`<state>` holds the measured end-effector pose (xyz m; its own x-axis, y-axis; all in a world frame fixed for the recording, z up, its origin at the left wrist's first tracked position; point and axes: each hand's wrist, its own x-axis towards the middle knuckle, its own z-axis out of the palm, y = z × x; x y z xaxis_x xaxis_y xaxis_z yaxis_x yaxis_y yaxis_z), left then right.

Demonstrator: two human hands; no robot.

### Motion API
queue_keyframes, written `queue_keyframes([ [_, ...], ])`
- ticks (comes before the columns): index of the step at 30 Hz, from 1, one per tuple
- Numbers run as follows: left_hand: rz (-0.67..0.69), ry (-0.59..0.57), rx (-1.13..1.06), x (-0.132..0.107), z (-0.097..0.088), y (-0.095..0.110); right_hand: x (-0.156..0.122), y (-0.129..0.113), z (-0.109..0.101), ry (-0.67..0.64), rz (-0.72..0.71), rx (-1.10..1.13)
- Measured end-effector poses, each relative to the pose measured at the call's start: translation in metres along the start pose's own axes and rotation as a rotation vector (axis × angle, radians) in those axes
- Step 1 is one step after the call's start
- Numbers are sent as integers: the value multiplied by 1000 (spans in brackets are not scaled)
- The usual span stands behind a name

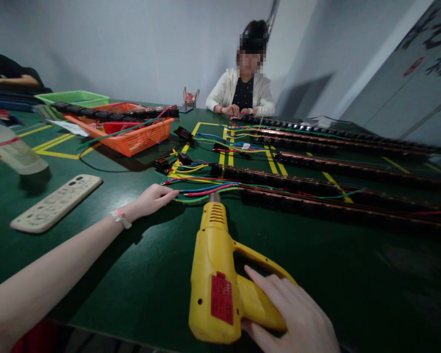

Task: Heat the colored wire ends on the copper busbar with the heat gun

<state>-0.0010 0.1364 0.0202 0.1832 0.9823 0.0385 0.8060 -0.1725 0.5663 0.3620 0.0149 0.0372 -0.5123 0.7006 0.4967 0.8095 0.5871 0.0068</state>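
Observation:
My right hand [290, 309] is wrapped round the handle of a yellow heat gun [212, 264] with a red label. Its metal nozzle points away from me, close to a bundle of blue, red and green wires [213, 192]. These wires come out of the end of a long dark strip assembly [297, 206] lying on the green table. At the wires' free ends, my left hand [156, 200] pinches the tips between thumb and fingers. Exactly which wires it grips is partly hidden by the fingers.
More long dark strips [334, 169] with wires lie across the right. On the left are a beige phone [59, 203], a plastic bottle [14, 149], an orange basket [147, 137] and a green basket [83, 98]. A co-worker [242, 95] sits opposite; another person's arm [11, 78] shows far left.

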Motion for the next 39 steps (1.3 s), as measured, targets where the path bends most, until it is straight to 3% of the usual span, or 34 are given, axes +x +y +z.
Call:
queue_keyframes([
  [2, 44, 13, 48, 0, 1, -1, -10, 8, 5, -29, 9, -78],
  [7, 111, 58, 129, -2, 2, 1, -23, 13, 13, -66, 185, -141],
  [15, 75, 149, 119, -4, -2, 10, -23, 9, 14, -43, 226, -115],
  [22, 35, 189, 184, -1, 6, 13, -25, 0, 17, -47, 228, -154],
  [30, 46, 155, 251, 4, 11, 24, -28, -29, 28, -58, 256, -221],
  [35, 20, 144, 256, 6, 13, 26, -25, -54, 37, -45, 291, -133],
  [39, -15, 136, 227, 9, 18, 25, -16, -72, 45, 124, 216, -74],
])
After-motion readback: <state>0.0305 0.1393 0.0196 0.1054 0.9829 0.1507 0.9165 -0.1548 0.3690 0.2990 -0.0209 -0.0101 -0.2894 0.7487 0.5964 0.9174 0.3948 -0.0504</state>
